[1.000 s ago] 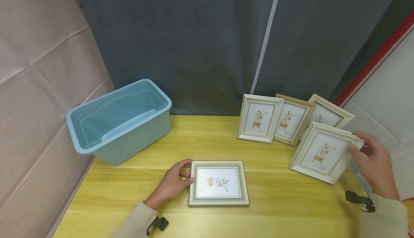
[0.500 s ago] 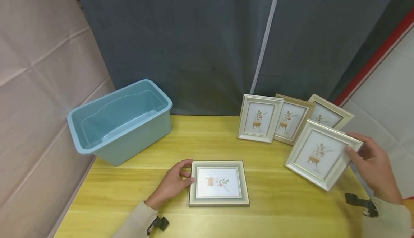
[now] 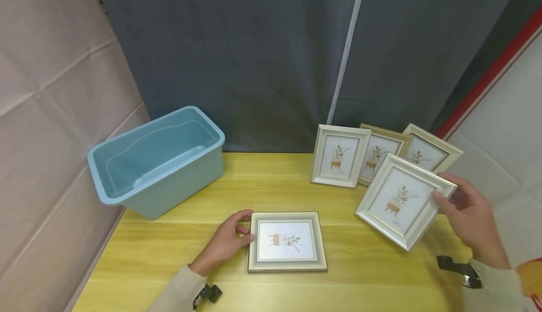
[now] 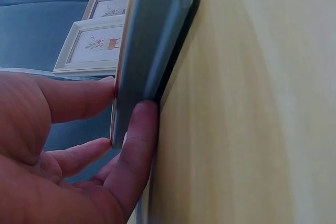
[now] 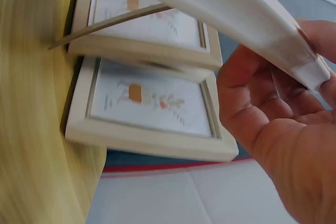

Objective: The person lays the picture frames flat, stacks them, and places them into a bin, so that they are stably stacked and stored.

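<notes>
A picture frame (image 3: 288,265) with a grey-green border lies flat near the table's front middle, its plant print turned sideways. At its left edge my left hand (image 3: 224,244) grips with thumb and fingertips; the left wrist view shows the fingers on the frame's side (image 4: 149,40). My right hand (image 3: 472,213) holds a cream picture frame (image 3: 381,227) by its right edge, thumb on the front, tilted above the table. Behind it lean a cream frame (image 3: 315,161), a tan frame (image 3: 404,142) and another cream frame (image 3: 455,154), the last two partly covered.
A blue plastic tub (image 3: 182,185) stands at the back left of the wooden table (image 3: 271,180). A dark grey curtain (image 3: 237,58) hangs along the back edge. Pale walls (image 3: 55,128) close in both sides. In the right wrist view, a thin strut (image 5: 115,22) crosses before the leaning frames.
My right hand has lifted the cream frame and carried it left, away from the leaning frames, uncovering more of the rearmost one. My left hand and the flat frame have stayed put.
</notes>
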### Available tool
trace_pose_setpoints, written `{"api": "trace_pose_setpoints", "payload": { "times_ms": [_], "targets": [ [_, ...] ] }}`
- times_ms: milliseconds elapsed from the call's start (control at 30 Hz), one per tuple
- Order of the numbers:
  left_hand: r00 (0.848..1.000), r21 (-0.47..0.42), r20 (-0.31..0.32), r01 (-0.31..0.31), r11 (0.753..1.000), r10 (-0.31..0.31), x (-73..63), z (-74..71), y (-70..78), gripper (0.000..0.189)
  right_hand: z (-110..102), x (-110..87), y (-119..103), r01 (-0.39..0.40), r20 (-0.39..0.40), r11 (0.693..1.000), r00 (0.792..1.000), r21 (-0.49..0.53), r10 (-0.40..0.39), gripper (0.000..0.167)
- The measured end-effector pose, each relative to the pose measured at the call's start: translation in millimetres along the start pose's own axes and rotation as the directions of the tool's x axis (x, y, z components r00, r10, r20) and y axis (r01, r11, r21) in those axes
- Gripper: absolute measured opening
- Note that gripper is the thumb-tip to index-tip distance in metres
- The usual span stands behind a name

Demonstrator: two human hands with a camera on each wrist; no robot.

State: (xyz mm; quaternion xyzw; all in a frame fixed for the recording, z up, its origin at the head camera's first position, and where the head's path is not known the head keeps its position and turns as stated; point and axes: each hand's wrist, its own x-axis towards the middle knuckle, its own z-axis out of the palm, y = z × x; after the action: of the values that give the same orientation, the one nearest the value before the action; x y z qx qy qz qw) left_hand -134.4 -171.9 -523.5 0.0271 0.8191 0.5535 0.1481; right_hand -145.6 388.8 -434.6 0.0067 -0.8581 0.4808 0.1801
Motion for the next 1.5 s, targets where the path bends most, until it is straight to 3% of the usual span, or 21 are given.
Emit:
{"api": "trace_pose_setpoints", "payload": {
  "times_ms": [200, 333, 467, 600, 733, 833, 1000, 1133, 1333, 1500],
  "targets": [
    [1.0, -0.03, 0.01, -0.001, 1.0, 0.001, 1.1, 0.7, 3.3, 0.065, 16.7, -3.7, -13.1, 0.076, -0.002, 0.988, 0.997, 0.133, -0.076, 0.052],
    [1.0, -0.007, -0.011, 0.013, 1.0, -0.013, 0.1, -1.4, 6.9, 0.066, 27.5, -5.8, -22.4, 0.133, -0.008, 0.955, 0.991, 0.264, -0.135, 0.05],
    [0.999, 0.022, -0.044, 0.019, 1.0, -0.018, -0.2, -5.8, 10.7, 0.068, 36.1, -10.5, -30.6, 0.131, -0.015, 0.94, 0.991, 0.314, -0.134, 0.051],
    [0.998, 0.042, -0.058, -0.017, 0.999, 0.019, 0.9, -9.6, 16.9, 0.067, 46.3, -14.5, -38.0, 0.141, -0.018, 0.948, 0.99, 0.287, -0.142, 0.052],
    [0.996, -0.004, -0.017, -0.084, 0.996, 0.084, 2.5, -9.0, 26.8, 0.063, 59.3, -16.1, -45.1, 0.176, 0.008, 0.924, 0.982, 0.338, -0.19, 0.051],
    [0.986, -0.051, 0.01, -0.165, 0.985, 0.166, 5.1, -6.1, 37.0, 0.058, 69.4, -17.3, -51.7, 0.173, 0.038, 0.909, 0.979, 0.379, -0.202, 0.049],
    [0.948, -0.084, 0.025, -0.313, 0.946, 0.316, 10.0, 2.3, 57.7, 0.052, 85.5, -20.5, -64.1, 0.16, 0.059, 0.9, 0.978, 0.405, -0.201, 0.047],
    [0.909, -0.13, 0.084, -0.396, 0.909, 0.408, 13.3, 9.4, 71.4, 0.053, 98.4, -23.4, -72.1, 0.145, 0.068, 0.875, 0.978, 0.462, -0.198, 0.046],
    [0.835, -0.164, 0.191, -0.492, 0.855, 0.517, 23.7, 19.8, 82.9, 0.056, 114.0, -29.0, -79.9, 0.158, 0.128, 0.881, 0.963, 0.446, -0.237, 0.045],
    [0.767, -0.222, 0.287, -0.53, 0.819, 0.574, 29.9, 26.8, 86.4, 0.064, 125.8, -34.6, -85.8, 0.183, 0.182, 0.851, 0.934, 0.493, -0.306, 0.046]
  ]
}}
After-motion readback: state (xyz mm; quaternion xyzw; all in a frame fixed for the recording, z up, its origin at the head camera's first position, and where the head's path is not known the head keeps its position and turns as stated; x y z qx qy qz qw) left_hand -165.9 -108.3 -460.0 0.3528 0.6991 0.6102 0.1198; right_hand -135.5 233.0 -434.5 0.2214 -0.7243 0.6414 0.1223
